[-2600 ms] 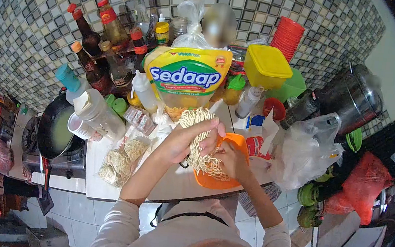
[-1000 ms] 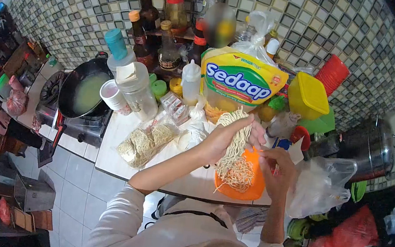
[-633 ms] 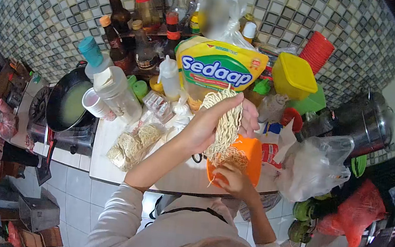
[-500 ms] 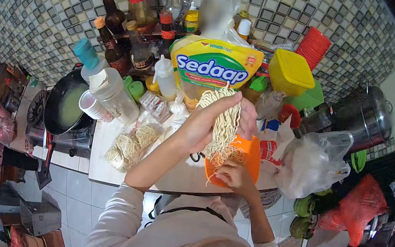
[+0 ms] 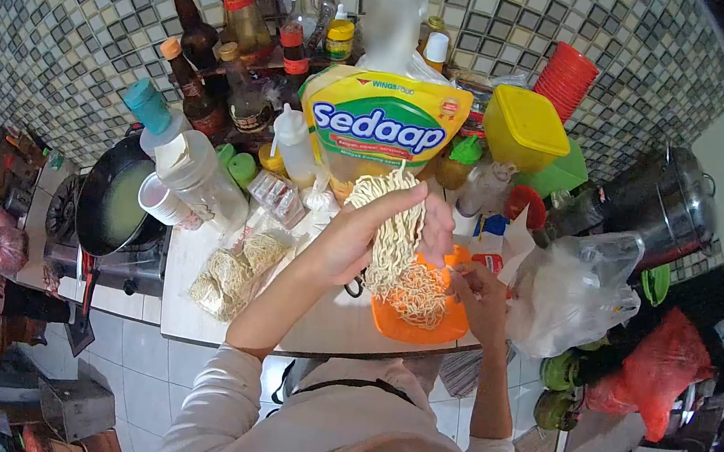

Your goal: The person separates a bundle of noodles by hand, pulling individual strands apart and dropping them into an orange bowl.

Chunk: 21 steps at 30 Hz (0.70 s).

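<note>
A block of dry wavy noodles (image 5: 395, 235) is held upright in my left hand (image 5: 367, 234), thumb across its face. Below and to the right of it, loose noodles (image 5: 418, 296) lie on an orange tray (image 5: 391, 323). My right hand (image 5: 480, 296) is at the tray's right edge, fingers bent together; whether anything is between the fingertips cannot be made out. More noodle blocks (image 5: 234, 275) in clear plastic lie left of my left forearm. A yellow and green Sedaap pouch (image 5: 381, 124) stands behind the noodles.
Sauce bottles (image 5: 190, 24) line the tiled wall. A pan (image 5: 116, 200) sits on the stove at left. Clear jars (image 5: 201, 175) and cups (image 5: 162, 199) stand on the table's left. To the right are a yellow container (image 5: 527, 131), a white plastic bag (image 5: 566, 296) and a large pot (image 5: 667, 205).
My right hand has moved from over the loose noodles to the tray's right edge, uncovering them. My left hand still holds the noodle block. The whole view has shifted slightly.
</note>
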{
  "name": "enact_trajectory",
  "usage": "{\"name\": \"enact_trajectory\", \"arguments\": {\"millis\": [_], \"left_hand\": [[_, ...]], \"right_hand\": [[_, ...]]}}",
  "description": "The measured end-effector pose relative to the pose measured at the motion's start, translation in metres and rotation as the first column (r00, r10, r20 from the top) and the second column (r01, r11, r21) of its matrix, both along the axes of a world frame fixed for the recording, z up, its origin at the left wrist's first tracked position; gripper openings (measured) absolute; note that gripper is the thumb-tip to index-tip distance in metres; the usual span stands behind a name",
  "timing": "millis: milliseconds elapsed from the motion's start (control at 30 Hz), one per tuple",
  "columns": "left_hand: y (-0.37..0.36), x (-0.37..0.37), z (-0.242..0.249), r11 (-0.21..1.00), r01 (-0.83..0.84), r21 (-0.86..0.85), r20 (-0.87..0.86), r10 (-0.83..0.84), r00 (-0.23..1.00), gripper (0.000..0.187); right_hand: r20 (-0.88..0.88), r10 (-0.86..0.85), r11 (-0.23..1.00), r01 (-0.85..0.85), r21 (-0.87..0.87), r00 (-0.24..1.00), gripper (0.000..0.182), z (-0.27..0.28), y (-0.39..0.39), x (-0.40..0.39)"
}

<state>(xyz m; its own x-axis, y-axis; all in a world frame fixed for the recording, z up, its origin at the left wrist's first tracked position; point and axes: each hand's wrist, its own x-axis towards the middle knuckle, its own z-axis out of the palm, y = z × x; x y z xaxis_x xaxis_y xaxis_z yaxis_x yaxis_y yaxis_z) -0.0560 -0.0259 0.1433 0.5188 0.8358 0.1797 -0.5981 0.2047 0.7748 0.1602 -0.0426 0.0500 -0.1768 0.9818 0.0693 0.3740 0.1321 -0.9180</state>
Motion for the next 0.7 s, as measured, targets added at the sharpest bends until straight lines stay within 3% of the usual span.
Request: {"name": "enact_trajectory", "arguments": {"millis": [100,267,400,467,500,600,633,700], "left_hand": [[-0.002,-0.002,-0.002,0.998,-0.031,-0.054,-0.027,0.029,0.999,0.038],[-0.005,0.005,-0.007,0.997,-0.057,-0.052,-0.131,0.05,0.99,0.041],[-0.006,0.013,-0.014,0.999,-0.035,-0.04,-0.242,0.024,0.97,0.043],[-0.005,0.021,-0.019,0.986,-0.076,0.145,-0.363,0.125,0.923,0.043],[-0.003,0.022,-0.023,0.974,-0.061,0.218,-0.417,0.149,0.896,0.043],[-0.007,0.03,-0.025,0.984,-0.083,0.155,-0.384,0.138,0.913,0.043],[-0.011,0.027,-0.022,0.993,-0.083,0.084,-0.525,0.115,0.843,0.044],[-0.014,0.029,-0.033,0.988,-0.12,0.095,-0.517,0.152,0.842,0.045]], "right_hand": [[-0.08,0.011,1.0,-0.013,-0.015,0.997,0.011,-0.001,0.004,-0.001],[-0.396,-0.106,0.994,0.09,-0.059,0.912,0.008,0.03,0.011,-0.005],[-0.424,-0.171,0.984,0.172,-0.037,0.889,0.006,0.082,0.018,-0.007],[-0.607,-0.066,0.997,0.069,-0.017,0.792,0.006,0.101,0.019,-0.01],[-0.607,-0.059,0.998,0.068,-0.008,0.792,0.006,0.104,0.018,-0.012],[-0.588,0.081,0.997,-0.057,0.059,0.805,0.008,0.116,0.015,-0.025],[-0.54,0.107,0.994,-0.093,0.053,0.835,0.008,0.124,0.011,-0.032],[-0.5,0.179,0.983,-0.176,0.055,0.847,0.009,0.127,0.012,-0.04]]}}
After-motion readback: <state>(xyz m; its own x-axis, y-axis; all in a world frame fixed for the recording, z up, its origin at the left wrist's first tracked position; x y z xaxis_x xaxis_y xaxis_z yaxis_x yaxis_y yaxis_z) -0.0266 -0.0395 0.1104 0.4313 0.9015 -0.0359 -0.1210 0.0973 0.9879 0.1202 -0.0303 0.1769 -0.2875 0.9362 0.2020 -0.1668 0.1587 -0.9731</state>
